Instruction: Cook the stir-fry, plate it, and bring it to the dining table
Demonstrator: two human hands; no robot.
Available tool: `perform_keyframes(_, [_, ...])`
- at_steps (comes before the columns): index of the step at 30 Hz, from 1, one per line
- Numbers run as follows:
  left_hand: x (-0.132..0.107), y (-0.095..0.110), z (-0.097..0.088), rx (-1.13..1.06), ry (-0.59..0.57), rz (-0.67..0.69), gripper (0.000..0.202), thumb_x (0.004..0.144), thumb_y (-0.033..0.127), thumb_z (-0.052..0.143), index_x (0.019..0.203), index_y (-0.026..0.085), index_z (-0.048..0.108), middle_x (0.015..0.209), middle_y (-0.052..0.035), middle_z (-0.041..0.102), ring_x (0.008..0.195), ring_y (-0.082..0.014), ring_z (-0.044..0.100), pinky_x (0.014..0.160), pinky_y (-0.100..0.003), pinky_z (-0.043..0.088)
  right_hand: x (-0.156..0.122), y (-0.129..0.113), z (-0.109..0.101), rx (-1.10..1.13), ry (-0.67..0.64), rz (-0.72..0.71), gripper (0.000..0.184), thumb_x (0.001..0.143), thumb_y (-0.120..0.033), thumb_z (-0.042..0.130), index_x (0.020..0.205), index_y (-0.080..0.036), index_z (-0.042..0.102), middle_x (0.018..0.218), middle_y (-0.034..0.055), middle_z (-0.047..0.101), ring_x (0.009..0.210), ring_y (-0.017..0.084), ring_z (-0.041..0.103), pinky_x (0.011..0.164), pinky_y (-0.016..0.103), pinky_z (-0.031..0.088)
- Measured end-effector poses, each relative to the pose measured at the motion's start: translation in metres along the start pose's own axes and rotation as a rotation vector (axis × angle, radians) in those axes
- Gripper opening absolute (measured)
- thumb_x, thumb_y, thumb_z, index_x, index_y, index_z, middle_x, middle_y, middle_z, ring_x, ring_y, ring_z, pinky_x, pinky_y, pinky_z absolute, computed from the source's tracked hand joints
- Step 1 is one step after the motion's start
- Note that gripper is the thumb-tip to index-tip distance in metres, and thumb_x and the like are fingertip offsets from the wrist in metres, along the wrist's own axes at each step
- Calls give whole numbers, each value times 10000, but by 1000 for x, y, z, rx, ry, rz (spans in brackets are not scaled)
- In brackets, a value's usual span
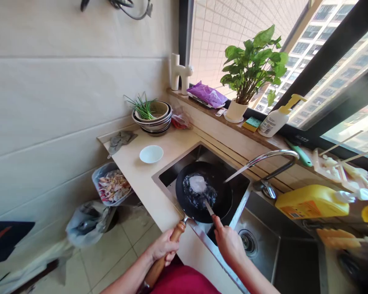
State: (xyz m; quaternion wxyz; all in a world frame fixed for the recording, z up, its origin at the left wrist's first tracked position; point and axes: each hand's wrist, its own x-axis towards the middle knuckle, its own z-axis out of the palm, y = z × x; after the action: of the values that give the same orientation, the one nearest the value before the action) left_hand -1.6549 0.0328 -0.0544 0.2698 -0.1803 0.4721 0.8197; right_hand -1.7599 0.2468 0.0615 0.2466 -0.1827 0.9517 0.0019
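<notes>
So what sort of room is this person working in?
A kitchen, probably in a home: there's a two-basin sink, a curved tap above it, and a black wok held at the sink.

Wok [223, 200]: handle [178, 231] partly covered by the left hand [165, 247], far end cut by the bottom edge. Utensil [209, 207]: grip hidden within the right hand [228, 241], lower tip indistinct. Yellow jug [313, 200]: label print illegible. Pump bottle [274, 122]: likewise. Dark object [357, 265], lower right: blurred, cropped, unidentifiable. Cable [138, 17]: cropped at top.
</notes>
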Motion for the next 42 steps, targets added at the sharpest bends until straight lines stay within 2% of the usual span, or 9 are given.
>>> perform_keyframes(3, [0, -1, -1, 2, -11, -1, 369, 615, 300, 687, 784, 212, 372, 448, 106, 450, 282, -21, 338, 329, -121, 220, 10, 15, 8, 174, 43, -82, 420, 879, -290, 500, 1293, -224, 516, 806, 61, 717, 794, 228, 689, 612, 244, 421])
perform_keyframes(5, [1, -3, -2, 2, -16, -2, 386, 604, 312, 693, 787, 216, 367, 431, 112, 439, 278, -28, 337, 327, -124, 223, 25, 38, -1, 228, 147, -15, 323, 887, -343, 491, 1164, -211, 591, 810, 50, 701, 830, 215, 676, 661, 249, 438])
perform_keyframes(10, [5, -9, -4, -2, -10, 11, 402, 608, 325, 694, 803, 220, 358, 446, 119, 439, 278, -22, 330, 323, -120, 226, 88, 85, -26, 164, 371, 297, 474, 848, -350, 500, 1269, -154, 407, 1218, 177, 512, 1048, 288, 582, 780, 374, 469])
perform_keyframes(15, [6, -13, -3, -15, -17, 32, 409, 616, 339, 711, 821, 214, 380, 463, 117, 450, 278, -25, 355, 317, -122, 232, 134, 84, -19, 154, 395, 322, 667, 683, -315, 702, 1249, -187, 374, 1184, 164, 478, 1060, 315, 553, 799, 422, 482])
perform_keyframes(22, [5, -14, -4, -61, -42, 39, 396, 616, 352, 709, 818, 211, 399, 450, 110, 467, 276, -28, 354, 318, -129, 244, 160, 89, -33, 351, 509, 257, 295, 845, -168, 519, 1136, -181, 471, 1257, 166, 449, 1240, 314, 395, 938, 478, 398])
perform_keyframes(28, [4, -12, -2, -59, -19, 27, 395, 621, 356, 697, 831, 215, 393, 435, 107, 458, 278, -28, 334, 307, -127, 247, 192, 99, -53, 783, 458, 178, 264, 914, -346, 524, 1085, -148, 563, 1023, 56, 606, 869, 170, 605, 747, 364, 531])
perform_keyframes(31, [3, -9, 1, -69, -22, 35, 380, 634, 350, 688, 843, 215, 401, 430, 106, 456, 278, -31, 330, 299, -132, 258, 207, 95, -58, 885, 383, 70, 283, 908, -359, 543, 1095, -149, 575, 1034, 54, 621, 858, 161, 618, 733, 350, 544])
perform_keyframes(37, [2, -8, 7, -69, 6, 41, 366, 629, 324, 663, 854, 215, 396, 425, 110, 458, 265, -32, 318, 281, -135, 264, 188, 92, -44, 535, 239, -118, 292, 896, -350, 561, 1118, -160, 581, 1150, 71, 597, 1003, 206, 592, 856, 427, 508])
perform_keyframes(42, [2, -10, 4, -90, -6, 17, 361, 627, 336, 674, 816, 219, 390, 397, 114, 437, 258, -36, 310, 279, -139, 269, 148, 75, -9, 51, 94, -219, 128, 873, -237, 590, 883, -121, 641, 1059, 87, 633, 1083, 220, 551, 970, 459, 419])
